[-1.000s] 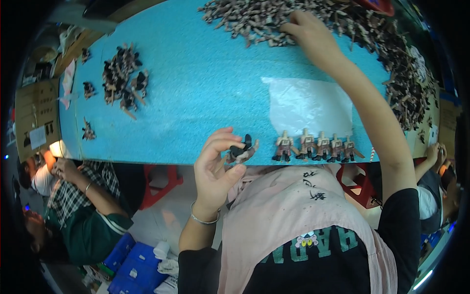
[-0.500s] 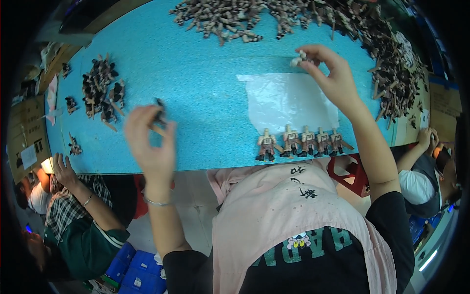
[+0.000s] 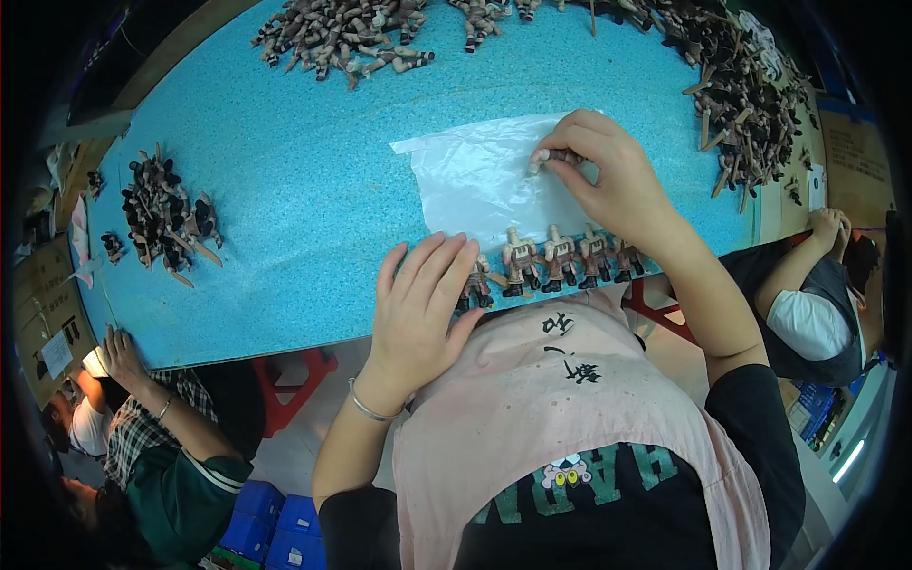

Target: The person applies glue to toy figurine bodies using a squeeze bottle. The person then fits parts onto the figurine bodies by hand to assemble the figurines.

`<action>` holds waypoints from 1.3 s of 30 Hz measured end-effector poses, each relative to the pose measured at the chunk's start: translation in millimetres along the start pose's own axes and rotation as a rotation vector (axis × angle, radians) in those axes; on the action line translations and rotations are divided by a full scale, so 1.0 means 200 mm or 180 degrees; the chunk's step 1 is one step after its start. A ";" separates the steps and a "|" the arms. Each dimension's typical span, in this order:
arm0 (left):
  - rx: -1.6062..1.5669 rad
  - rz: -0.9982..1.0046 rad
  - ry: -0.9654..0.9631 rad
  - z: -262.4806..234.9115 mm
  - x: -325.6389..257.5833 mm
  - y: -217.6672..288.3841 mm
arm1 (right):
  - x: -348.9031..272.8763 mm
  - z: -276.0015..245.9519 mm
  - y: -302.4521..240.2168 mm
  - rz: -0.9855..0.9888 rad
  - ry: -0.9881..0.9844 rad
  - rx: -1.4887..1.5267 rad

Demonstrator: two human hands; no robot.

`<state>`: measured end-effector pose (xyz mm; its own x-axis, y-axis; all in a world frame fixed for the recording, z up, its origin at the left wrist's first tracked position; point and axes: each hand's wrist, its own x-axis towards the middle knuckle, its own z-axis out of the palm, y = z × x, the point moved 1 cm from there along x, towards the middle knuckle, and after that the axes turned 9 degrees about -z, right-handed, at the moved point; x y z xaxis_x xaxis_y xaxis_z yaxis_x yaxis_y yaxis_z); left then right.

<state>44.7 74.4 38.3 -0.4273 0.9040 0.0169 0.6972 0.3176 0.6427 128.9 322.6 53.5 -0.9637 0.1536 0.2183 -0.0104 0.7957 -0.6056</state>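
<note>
Blue table: a long speckled top (image 3: 285, 209) fills most of the view ahead of the person, bending toward the rim.
Apron: pale pink cloth (image 3: 532, 370) with dark lettering, worn over a black shirt at the table's near edge.
Co-workers: 2 people sit near the table, 1 in a green sleeve (image 3: 204, 494) at left and 1 in a white sleeve (image 3: 807, 323) at right.
Dark heap: many figures with tan flat pieces (image 3: 746, 119), piled at the right.
Pale heap: more figures (image 3: 342, 33), loosely jumbled at the far edge.
Plastic sheet: thin, whitish and creased (image 3: 475, 180), spread just beyond the row.
Row of figures: 5 brown-and-cream figures (image 3: 560, 258) side by side along the near edge, dark boots toward the person.
Left cluster: dark figures (image 3: 157, 209) bunched well apart from the row.
Left hand: palm down, fingers spread wide (image 3: 423, 304), beside and partly over the row's leftmost figure; whether it presses on that figure, I cannot tell.
Right hand: thumb and fingers pinched narrow (image 3: 608, 176) above the sheet, holding 1 small figure.
Held figure: its pale end (image 3: 540, 160) pokes out leftward from the fingertips.
</note>
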 end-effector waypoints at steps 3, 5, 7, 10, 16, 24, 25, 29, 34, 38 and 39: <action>0.0015 0.0015 0.0033 0.01 -0.01 0.00 | -0.01 0.00 0.00 0.0235 0.0176 0.0325; -0.0069 0.0056 0.0059 0.01 -0.01 -0.01 | -0.02 0.02 -0.02 0.0404 0.0322 0.0602; -0.0156 0.0086 0.0092 0.00 -0.01 -0.03 | -0.02 0.05 -0.04 0.1339 0.0503 0.2316; -0.0320 0.0068 0.0189 -0.04 -0.04 -0.06 | -0.01 0.04 -0.10 0.1524 0.0115 0.2845; -0.1339 -0.0884 0.0514 -0.13 -0.10 -0.07 | -0.02 0.15 -0.30 0.1484 -0.0291 0.3262; -0.1296 -0.0929 0.0451 -0.13 -0.09 -0.09 | -0.02 0.29 -0.45 0.0550 -0.0749 0.2384; -0.1322 -0.0937 0.0452 -0.12 -0.09 -0.09 | -0.02 0.30 -0.45 0.0518 -0.0760 0.2295; -0.1285 -0.0943 0.0437 -0.12 -0.09 -0.09 | -0.02 0.31 -0.45 0.0425 -0.0749 0.2203; -0.1213 -0.0888 0.0437 -0.12 -0.08 -0.08 | -0.02 0.30 -0.44 0.0424 -0.0747 0.2128; -0.1190 -0.0907 0.0445 -0.12 -0.07 -0.06 | -0.02 0.30 -0.44 0.0447 -0.0736 0.2165; -0.1168 -0.0887 0.0437 -0.13 -0.07 -0.06 | -0.02 0.30 -0.44 0.0491 -0.0742 0.2160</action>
<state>27.6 50.4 49.3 -0.6582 0.7448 -0.1094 0.3066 0.3979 0.8647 117.7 216.8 60.7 -0.9985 0.0457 -0.0306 0.0401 0.2253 -0.9735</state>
